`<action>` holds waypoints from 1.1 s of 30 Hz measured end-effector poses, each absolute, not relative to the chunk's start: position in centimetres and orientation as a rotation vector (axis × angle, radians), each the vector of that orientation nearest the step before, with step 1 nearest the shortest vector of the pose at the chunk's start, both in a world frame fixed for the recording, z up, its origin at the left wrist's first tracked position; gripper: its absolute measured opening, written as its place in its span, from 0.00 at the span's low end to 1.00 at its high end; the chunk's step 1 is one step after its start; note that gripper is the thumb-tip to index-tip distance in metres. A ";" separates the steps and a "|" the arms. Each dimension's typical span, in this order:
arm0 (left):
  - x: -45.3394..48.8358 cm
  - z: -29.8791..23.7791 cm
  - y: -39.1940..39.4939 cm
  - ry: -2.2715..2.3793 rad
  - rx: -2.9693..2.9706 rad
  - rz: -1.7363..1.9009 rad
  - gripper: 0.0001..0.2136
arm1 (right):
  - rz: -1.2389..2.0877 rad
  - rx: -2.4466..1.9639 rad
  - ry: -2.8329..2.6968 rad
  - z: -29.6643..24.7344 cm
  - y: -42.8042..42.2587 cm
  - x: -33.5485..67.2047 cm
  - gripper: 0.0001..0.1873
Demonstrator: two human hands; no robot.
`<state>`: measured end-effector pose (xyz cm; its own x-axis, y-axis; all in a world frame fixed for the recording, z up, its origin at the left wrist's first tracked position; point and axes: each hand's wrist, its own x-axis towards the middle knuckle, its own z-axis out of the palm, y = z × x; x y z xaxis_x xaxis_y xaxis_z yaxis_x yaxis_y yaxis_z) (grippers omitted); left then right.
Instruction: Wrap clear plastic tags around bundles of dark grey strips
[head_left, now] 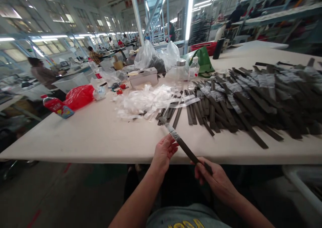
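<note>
A dark grey strip [187, 149], with a whitish band [172, 132] wrapped near its far end, slants across the front edge of the table. The fingers of my left hand [164, 150] are closed on it just below the band. Lower down, my right hand [210, 175] grips the near end between thumb and fingers. Several loose dark strips [178, 118] lie just beyond my hands. Beside them is a heap of thin white strips [148, 98]. On the right, a large pile of similar dark strips [241, 103] shows many whitish bands.
Left on the pale table [83, 137] are a red-labelled bottle [56, 105] and a red plastic bag [79, 97]. Behind the white heap stand a box [143, 78], a jar [180, 70], a clear bottle [193, 72] and a green bag [203, 60]. People work at tables farther off.
</note>
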<state>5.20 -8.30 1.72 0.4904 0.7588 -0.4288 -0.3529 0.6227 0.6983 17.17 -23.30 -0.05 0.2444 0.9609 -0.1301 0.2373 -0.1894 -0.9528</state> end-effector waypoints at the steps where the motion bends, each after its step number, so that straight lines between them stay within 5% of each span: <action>1: 5.2 1.8 -8.3 0.787 0.569 0.734 0.20 | 1.027 -1.627 -1.142 -0.1 -23.2 17.2 0.21; 23: 4.6 1.9 -8.7 0.777 0.627 0.808 0.17 | 0.898 -1.626 -1.155 0.3 -23.0 17.3 0.20; 33: -0.2 -1.1 -9.9 0.975 0.654 0.730 0.19 | 0.185 -2.016 -0.925 11.6 -20.6 34.8 0.23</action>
<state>-0.16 -9.90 -1.14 0.3692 0.7897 -0.4900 -0.2471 0.5916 0.7674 34.77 -20.64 11.64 0.7111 0.6716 0.2081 0.5396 -0.3316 -0.7738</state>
